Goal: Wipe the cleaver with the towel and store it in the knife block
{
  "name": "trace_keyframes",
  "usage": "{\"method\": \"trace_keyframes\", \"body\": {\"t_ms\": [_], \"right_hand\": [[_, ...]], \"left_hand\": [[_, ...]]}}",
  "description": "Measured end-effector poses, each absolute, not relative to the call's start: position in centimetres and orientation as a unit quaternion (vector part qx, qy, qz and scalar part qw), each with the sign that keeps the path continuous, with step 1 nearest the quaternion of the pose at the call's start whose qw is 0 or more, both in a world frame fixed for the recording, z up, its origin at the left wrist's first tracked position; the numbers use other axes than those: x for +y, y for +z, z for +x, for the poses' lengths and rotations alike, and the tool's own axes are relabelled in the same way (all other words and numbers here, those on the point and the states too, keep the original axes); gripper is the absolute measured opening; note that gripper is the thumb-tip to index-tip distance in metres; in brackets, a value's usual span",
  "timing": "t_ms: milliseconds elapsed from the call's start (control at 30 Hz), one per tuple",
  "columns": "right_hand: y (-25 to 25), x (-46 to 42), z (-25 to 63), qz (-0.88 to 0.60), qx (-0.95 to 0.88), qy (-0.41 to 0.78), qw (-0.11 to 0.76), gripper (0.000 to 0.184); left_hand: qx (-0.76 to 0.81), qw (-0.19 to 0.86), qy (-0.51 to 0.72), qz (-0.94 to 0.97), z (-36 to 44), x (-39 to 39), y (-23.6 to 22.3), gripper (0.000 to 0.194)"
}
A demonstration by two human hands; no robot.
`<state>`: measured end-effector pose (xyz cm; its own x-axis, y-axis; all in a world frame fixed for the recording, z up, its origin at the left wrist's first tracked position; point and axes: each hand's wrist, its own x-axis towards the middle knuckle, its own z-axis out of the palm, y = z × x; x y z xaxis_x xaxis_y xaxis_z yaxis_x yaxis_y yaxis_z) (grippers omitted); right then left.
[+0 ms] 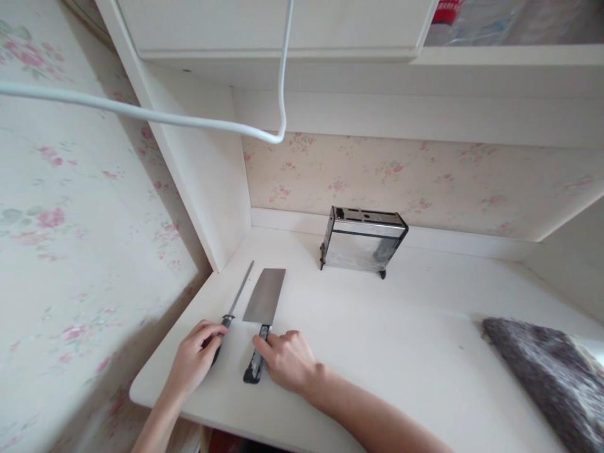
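My left hand (197, 354) is closed around the dark handle of a honing steel (242, 287), whose thin rod points away from me on the white table. Just to its right lies a cleaver (267, 296) with a broad grey blade and a worn black handle. My right hand (287, 358) is at the cleaver's handle, the thumb resting on it and the other fingers curled at its right side. Both tools lie side by side, apart from each other, near the table's left end.
A knife block (368, 217) with a slotted top and clear sides stands at the back of the white table (401, 340). A grey furry cloth (542, 371) lies at the right. Overhead are a white cabinet (283, 28) and a hanging white cable (189, 121).
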<state>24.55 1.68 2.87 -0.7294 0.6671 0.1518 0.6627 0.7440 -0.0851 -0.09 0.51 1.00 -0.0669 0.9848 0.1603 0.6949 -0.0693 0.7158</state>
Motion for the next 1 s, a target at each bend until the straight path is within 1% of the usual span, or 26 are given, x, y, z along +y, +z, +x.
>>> {"method": "trace_keyframes", "body": {"t_ms": [300,500,600,833,1000], "right_hand": [[4.4,2.4,24.5,-0.332,-0.941,0.052,0.040,0.031],[5.1,3.2,24.3,-0.333,-0.939,0.089,0.023,0.026],[5.2,3.5,24.1,-0.333,-0.939,0.090,0.011,0.026],[5.1,3.9,23.9,-0.332,-0.938,0.093,0.016,0.027],[4.9,4.1,24.1,-0.344,-0.932,0.114,0.020,0.027]], "left_hand": [[0.657,0.199,0.356,0.634,-0.1,0.6,1.1,0.019],[0.656,0.201,0.354,0.636,0.0,0.6,1.2,0.019],[0.656,0.196,0.353,0.637,0.1,0.7,1.3,0.020],[0.655,0.174,0.352,0.646,0.2,0.6,1.6,0.020],[0.653,0.180,0.354,0.645,0.1,0.6,1.5,0.019]]}}
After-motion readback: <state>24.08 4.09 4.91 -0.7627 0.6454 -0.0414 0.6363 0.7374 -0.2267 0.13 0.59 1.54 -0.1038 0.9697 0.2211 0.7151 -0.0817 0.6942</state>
